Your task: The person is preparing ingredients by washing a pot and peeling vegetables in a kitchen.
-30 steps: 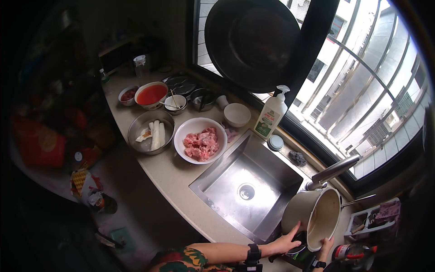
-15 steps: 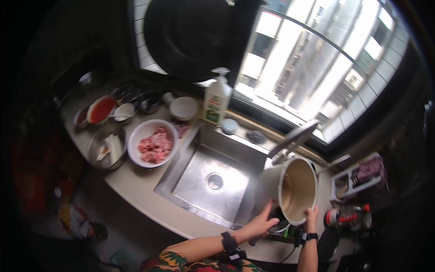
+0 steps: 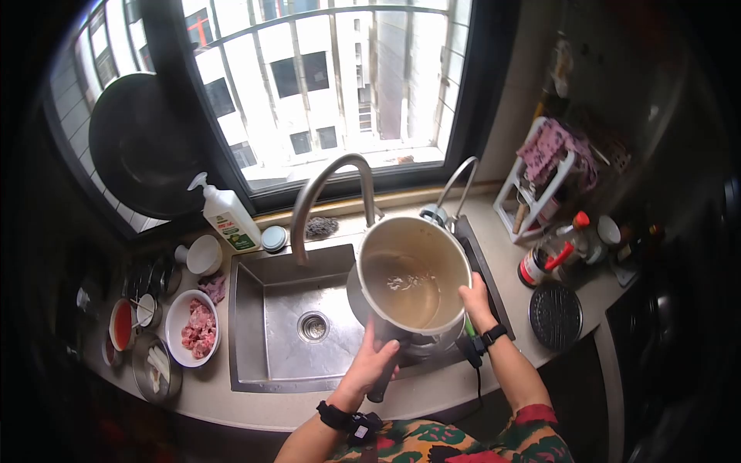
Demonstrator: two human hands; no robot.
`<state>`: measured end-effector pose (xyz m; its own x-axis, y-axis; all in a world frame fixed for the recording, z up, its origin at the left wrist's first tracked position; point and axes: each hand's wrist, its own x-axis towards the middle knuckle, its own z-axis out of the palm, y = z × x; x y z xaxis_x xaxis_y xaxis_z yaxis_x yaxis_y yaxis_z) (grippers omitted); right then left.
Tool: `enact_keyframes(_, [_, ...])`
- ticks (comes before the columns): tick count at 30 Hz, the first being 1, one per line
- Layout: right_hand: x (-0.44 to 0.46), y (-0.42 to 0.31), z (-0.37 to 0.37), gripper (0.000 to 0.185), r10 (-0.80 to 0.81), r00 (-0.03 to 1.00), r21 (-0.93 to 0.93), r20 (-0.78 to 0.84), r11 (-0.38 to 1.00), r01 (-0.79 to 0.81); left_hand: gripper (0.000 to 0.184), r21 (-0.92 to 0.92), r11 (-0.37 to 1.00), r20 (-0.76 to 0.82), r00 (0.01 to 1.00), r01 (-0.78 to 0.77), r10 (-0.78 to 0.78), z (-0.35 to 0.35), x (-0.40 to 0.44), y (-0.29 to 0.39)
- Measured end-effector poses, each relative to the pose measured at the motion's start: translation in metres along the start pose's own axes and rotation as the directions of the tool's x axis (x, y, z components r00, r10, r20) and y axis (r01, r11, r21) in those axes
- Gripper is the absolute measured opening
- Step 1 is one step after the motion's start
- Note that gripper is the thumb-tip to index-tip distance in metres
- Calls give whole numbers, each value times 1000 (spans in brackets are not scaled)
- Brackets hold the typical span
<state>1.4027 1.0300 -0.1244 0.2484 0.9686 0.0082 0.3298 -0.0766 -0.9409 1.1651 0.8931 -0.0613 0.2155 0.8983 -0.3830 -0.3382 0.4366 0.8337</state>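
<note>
From my feed, the barred window fills the top, above a pale bench. The steel sink is set into the bench, and a big dark pan stands against the window at my left. The pot, the thing I have in both hands, is over the sink's right side, its mouth tipped towards my camera; shallow, rippled liquid shows inside. The curved tap arches just left of it.

At far right I see a white rack with a pink cloth on it. Left of the sink sit a white bowl of raw meat and a steel bowl with pale pieces, a pump bottle farther back.

My right hand is closed on the pot's right rim. My left hand is partly curled at its near side, by a black handle, index finger and thumb apart; I can't tell whether it grips the handle. Smallest is a dark scourer behind the sink.
</note>
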Motion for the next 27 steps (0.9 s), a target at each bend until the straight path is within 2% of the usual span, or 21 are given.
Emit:
enact_keyframes(2, [-1, -7, 0, 30, 28, 999, 1, -15, 1000, -28, 85, 4, 1000, -12, 1000, 8, -8, -1, -2, 4])
enact_keyframes(4, [1, -6, 0, 27, -42, 999, -39, 2, 998, 42, 83, -31, 999, -12, 1000, 6, -7, -2, -3, 8])
enact_keyframes(7, [0, -25, -5, 26, -33, 999, -108, 12, 994, 34, 83, -43, 998, 9, 999, -36, 36, -8, -1, 11])
enact_keyframes(10, [4, -22, -15, 27, -32, 999, -146, -23, 989, 28, 83, -23, 1000, 16, 1000, 3, -2, 3, 0, 11])
enact_keyframes(14, [7, -24, -47, 27, -13, 1000, -271, -13, 962, 9, 83, -83, 996, 46, 999, 15, -11, 20, 9, -7])
enact_keyframes(18, [5, -22, -55, 29, 0, 1000, -353, 21, 936, 7, 76, -66, 996, 34, 998, 54, -52, 22, 18, -32])
enact_keyframes(20, [5, -1, -49, 34, -39, 999, -318, 21, 947, 43, 70, -54, 998, 11, 999, 45, -45, 21, 21, -42])
enact_keyframes(21, [8, 23, -44, 37, -108, 992, -75, 67, 991, 113, 70, -63, 998, 26, 999, 19, -18, 18, 23, -47])
enact_keyframes(22, [7, 30, -40, 36, -108, 988, 46, 112, 994, 104, 72, -30, 999, 23, 1000, 22, -21, 11, 27, -57])
enact_keyframes(23, [14, 51, -40, 33, -154, 975, 34, 160, 988, 151, 74, 6, 1000, 1, 1000, 26, -26, 6, 32, -69])
enact_keyframes(25, [16, 64, -38, 33, -41, 974, 113, 224, 993, 16, 80, 67, 998, -6, 1000, 5, -5, 1, 39, -85])
enact_keyframes(26, [31, 93, -40, 37, -112, 966, 28, 235, 994, 108, 82, 15, 998, -33, 998, -62, 62, 2, 36, -83])
enact_keyframes(27, [35, 101, -39, 40, -114, 966, 126, 232, 988, 86, 83, -29, 992, -42, 992, -124, 122, 6, 34, -83])
